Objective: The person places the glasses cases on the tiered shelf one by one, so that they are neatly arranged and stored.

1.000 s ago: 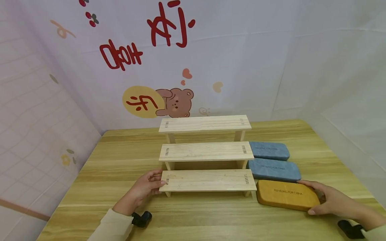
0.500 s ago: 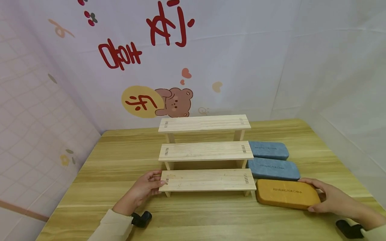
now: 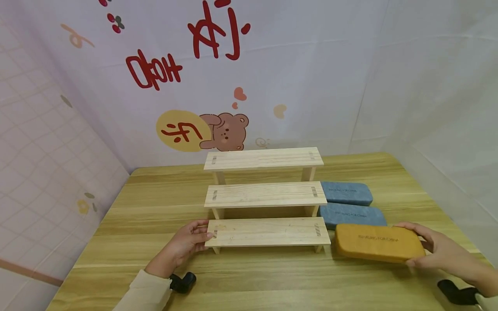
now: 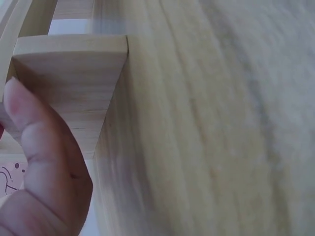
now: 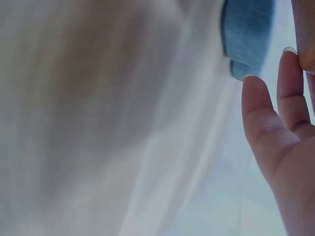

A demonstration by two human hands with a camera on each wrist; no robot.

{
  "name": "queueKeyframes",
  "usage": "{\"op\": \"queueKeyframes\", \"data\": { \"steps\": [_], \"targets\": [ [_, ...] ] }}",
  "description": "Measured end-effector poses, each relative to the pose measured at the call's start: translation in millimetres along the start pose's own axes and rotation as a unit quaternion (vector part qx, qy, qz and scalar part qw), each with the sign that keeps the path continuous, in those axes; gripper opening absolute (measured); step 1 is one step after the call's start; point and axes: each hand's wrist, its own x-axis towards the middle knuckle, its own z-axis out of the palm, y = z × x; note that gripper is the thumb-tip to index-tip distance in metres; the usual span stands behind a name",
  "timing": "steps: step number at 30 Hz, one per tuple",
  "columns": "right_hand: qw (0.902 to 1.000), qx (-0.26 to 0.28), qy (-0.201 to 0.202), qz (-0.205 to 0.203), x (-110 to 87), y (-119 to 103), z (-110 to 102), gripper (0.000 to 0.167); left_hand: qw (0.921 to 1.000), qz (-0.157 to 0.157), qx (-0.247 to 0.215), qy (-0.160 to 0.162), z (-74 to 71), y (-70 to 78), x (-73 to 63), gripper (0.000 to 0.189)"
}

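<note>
A three-step wooden display stand (image 3: 268,232) stands mid-table in the head view. My left hand (image 3: 185,244) holds the left end of its lowest step, thumb on the board's edge; some fingers are hidden behind it. In the left wrist view, that thumb lies beside the stand's side support (image 4: 69,81). My right hand (image 3: 441,252) grips the right end of a yellow case (image 3: 379,242) printed "REFUELING FOR CHINA", between thumb and fingers. The case is tilted and raised off the table, with shadow beneath. In the right wrist view, only its end (image 5: 306,34) shows at the fingertips.
Two blue cases, a rear one (image 3: 346,193) and a front one (image 3: 354,215), lie right of the stand, close against it. The yellow case overlaps the front one in view. A printed cloth (image 3: 311,77) hangs behind the wood-grain table (image 3: 253,280).
My right hand has lifted the yellow case off the table and shifted it slightly right and away from me. My left hand has stayed on the stand. The blue cases have not moved.
</note>
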Motion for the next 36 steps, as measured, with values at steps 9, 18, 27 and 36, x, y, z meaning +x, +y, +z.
{"op": "queueKeyframes", "data": {
  "steps": [9,18,27,36],
  "targets": [
    [0.9987,-0.038,0.033,-0.003,6.2,-17,-14,0.079,1.0,-0.005,-0.004,0.0,-1.0,-0.3,1.1,0.062],
    [0.9943,-0.049,0.063,-0.071,29.0,-40,-25,0.084,1.0,-0.004,-0.004,0.001,1.2,0.8,-1.5,0.061],
    [0.9928,-0.033,0.055,-0.101,59.1,-71,-27,0.081,1.0,-0.004,-0.001,0.006,2.0,1.7,-3.2,0.06],
    [0.9932,-0.034,0.033,-0.107,92.4,-108,-24,0.076,0.9999,0.003,-0.008,0.009,2.5,1.7,-3.4,0.058]
  ]
}}
